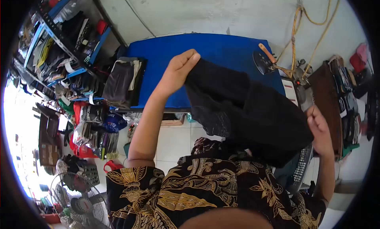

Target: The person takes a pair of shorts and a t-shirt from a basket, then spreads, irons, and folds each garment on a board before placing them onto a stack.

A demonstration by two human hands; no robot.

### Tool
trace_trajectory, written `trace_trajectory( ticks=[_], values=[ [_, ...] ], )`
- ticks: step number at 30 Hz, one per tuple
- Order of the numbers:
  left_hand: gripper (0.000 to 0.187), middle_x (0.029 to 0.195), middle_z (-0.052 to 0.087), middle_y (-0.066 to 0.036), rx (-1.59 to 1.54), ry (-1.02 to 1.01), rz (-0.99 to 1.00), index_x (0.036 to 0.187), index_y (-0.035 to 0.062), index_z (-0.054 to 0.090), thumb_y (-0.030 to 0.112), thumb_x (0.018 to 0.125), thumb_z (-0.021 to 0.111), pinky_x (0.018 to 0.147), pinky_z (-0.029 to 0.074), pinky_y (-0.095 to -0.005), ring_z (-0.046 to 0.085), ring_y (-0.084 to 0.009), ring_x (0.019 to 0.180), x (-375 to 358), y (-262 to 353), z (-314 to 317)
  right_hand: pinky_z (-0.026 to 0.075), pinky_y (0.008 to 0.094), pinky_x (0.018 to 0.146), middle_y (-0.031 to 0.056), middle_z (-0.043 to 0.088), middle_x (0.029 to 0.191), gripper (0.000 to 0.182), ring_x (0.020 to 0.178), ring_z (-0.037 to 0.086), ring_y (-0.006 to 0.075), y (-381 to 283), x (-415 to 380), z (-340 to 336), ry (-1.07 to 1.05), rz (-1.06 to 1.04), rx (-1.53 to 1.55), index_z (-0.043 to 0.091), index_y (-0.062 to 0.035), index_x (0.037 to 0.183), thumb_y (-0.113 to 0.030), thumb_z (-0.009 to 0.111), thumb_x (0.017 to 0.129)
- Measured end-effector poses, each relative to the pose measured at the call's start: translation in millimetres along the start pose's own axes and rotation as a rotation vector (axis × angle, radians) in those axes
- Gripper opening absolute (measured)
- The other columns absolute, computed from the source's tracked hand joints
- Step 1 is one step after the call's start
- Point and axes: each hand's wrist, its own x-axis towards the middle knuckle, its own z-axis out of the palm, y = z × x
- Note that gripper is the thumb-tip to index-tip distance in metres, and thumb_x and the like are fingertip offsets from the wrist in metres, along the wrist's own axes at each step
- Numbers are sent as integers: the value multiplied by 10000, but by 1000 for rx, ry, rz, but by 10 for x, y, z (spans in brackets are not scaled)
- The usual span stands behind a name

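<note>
A black garment (257, 110) is stretched between my two hands, in front of my body and over the near edge of the blue ironing table (166, 51). My left hand (180, 68) pinches its upper left corner, above the table. At the far right end, my right hand (320, 130) has its fingers closed on the cloth's edge. Loose folds hang between the hands, so the exact kind of garment cannot be made out. An iron (262, 62) with a wooden handle rests at the table's right rear corner.
Folded clothes (120, 82) are stacked on the table's left end. Shelves (65, 51) full of clothing stand at left, above a fan (81, 203) on the floor side. Yellowish cords (293, 39) hang near the iron. More folded clothes (344, 82) are at right.
</note>
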Motion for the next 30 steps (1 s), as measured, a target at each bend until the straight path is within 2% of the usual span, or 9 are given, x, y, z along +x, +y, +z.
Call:
trace_trajectory(
  ticks=[2,4,8,14,20,21,23,28,30],
  values=[
    [243,697,388,31,130,-76,45,767,46,429,222,813,590,611,314,-201,346,-63,681,-23,37,-42,271,201,622,-22,310,728,177,669,300,70,-45,68,-81,29,-44,-38,429,-50,830,-202,514,859],
    [355,676,438,-19,269,-140,91,799,22,444,121,638,745,625,350,-221,389,-99,686,-65,116,-42,270,207,571,-30,325,694,235,637,300,61,-139,124,-121,-246,-74,19,463,-27,862,-191,618,793],
    [261,675,476,-88,371,-130,-26,824,1,468,-40,630,637,623,385,-253,416,-133,652,-77,69,-67,300,212,548,-32,432,684,197,625,362,57,-113,266,-106,-106,-132,-281,517,-8,817,-111,664,737],
    [270,706,483,-109,474,44,96,802,-22,472,-153,566,481,637,392,-248,473,-187,669,-133,82,-96,328,206,580,-14,449,712,181,655,396,60,-119,412,-34,85,-224,-202,490,-12,787,-80,651,741],
    [273,741,532,-108,549,232,191,821,-24,516,-156,592,449,660,416,-257,540,-193,715,-258,204,-165,321,212,593,-32,354,710,235,657,340,70,-112,275,207,-411,-72,-183,407,-63,733,-56,641,744],
    [273,741,532,-108,550,231,184,821,-24,516,-156,592,449,660,416,-257,540,-193,715,-270,210,-194,318,208,587,-38,349,700,231,650,336,62,-109,294,201,-336,-70,-193,403,-75,743,-37,632,746],
    [292,762,575,-100,440,209,86,844,-18,554,-144,598,459,652,423,-248,560,-189,716,-288,219,-242,322,204,590,-39,351,686,214,651,361,52,101,466,81,-20,-204,-64,398,-79,753,-10,601,757],
    [205,704,556,-30,272,216,50,817,-24,551,-90,674,420,654,395,-188,501,-63,706,-335,612,-272,361,243,650,6,438,702,128,701,447,102,-11,601,-41,-3,-139,605,421,-57,764,24,520,766],
    [228,721,562,-21,207,239,-4,843,-19,553,-83,681,405,666,391,-181,505,-65,707,-332,737,-366,382,260,627,59,459,702,91,667,487,158,-85,555,-61,-23,-667,-400,467,-45,765,14,523,726]
  ],
)
